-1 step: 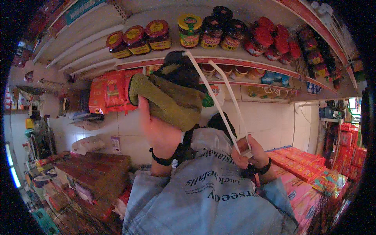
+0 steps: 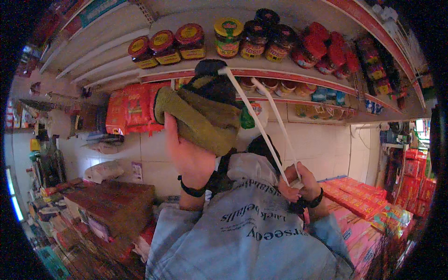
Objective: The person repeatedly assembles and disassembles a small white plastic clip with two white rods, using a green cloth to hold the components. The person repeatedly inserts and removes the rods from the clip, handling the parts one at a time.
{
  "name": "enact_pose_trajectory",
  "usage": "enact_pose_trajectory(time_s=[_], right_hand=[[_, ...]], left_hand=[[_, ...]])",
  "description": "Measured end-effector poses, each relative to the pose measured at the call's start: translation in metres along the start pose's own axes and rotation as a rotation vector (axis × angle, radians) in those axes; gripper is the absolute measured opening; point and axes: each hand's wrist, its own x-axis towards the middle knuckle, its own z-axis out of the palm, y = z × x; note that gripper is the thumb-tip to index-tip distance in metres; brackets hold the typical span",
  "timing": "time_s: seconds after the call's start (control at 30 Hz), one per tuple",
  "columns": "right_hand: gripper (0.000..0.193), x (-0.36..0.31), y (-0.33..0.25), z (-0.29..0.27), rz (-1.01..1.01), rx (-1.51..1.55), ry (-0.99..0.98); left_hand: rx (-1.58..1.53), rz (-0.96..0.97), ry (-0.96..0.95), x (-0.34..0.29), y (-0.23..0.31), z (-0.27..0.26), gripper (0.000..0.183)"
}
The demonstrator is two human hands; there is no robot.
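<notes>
An olive-green cloth [image 2: 198,116], with a black part at its upper end, wraps over my left hand [image 2: 171,128] and hides its fingers. That bunched cloth is raised against the front edge of the shelf, below the jars. My right hand [image 2: 301,183], lower and to the right, is closed round the lower end of two long, thin white strips [image 2: 257,119]. They rise up and left from the fingers, side by side with a gap between, and both bend at the top. Whether they are one folded piece I cannot tell.
On the shelf [image 2: 186,72] stand red-lidded jars [image 2: 190,41], a yellow-lidded jar [image 2: 228,37], black-lidded jars [image 2: 255,39] and red-topped containers [image 2: 313,44]. Red packages [image 2: 133,109] hang at the left. A brown carton [image 2: 112,203] sits lower left, stacked red boxes [image 2: 354,193] lower right.
The whole view has shifted very slightly. The upper ends of the white strips sit a little lower; both hands keep nearly the same pose.
</notes>
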Motion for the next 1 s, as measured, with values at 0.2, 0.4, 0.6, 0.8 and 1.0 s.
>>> enact_pose_trajectory(time_s=[0.2, 0.4, 0.6, 0.8, 1.0], right_hand=[[0.073, 0.009, 0.010, -0.029, 0.217, 0.271, -0.311], [0.065, 0.017, 0.037, -0.051, 0.120, 0.489, -0.535], [0.058, 0.005, 0.038, -0.024, 0.007, 0.345, 0.208], [0.043, -0.014, 0.016, -0.015, -0.288, -0.572, 0.086], [0.041, -0.007, 0.006, 0.004, -0.657, -1.152, 0.528]], left_hand=[[-0.038, -0.057, -0.013, -0.001, -0.001, -0.006, 0.041], [-0.195, -0.076, -0.262, -0.008, -0.011, -0.008, 0.041], [-0.324, -0.109, -0.283, -0.014, -0.009, -0.002, 0.042], [-0.287, -0.135, -0.255, -0.017, -0.005, -0.002, 0.043], [-0.324, -0.132, -0.258, -0.018, -0.007, -0.004, 0.043]])
